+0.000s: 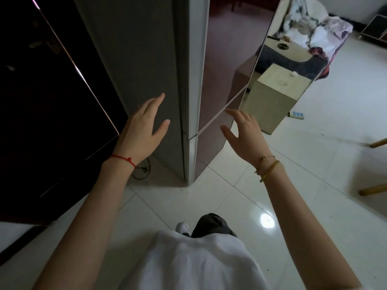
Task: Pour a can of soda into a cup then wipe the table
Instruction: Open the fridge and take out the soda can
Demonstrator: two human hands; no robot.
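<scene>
Refrigerator (pixel 146 59): both hands' fingers (pixel 155 103) spread, empty; glossy door (pixel 217 84) beyond right fingers (likely slippery; grip its edge).

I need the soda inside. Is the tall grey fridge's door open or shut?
Shut: the tall grey fridge shows both glossy doors flush, and no interior is visible.

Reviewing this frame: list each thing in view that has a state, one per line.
Left hand: open, empty, by the fridge's grey side.
Right hand: open, empty, at the door's edge.
Fridge doors: shut, as far as visible.
Soda can, cup: not in view.
</scene>
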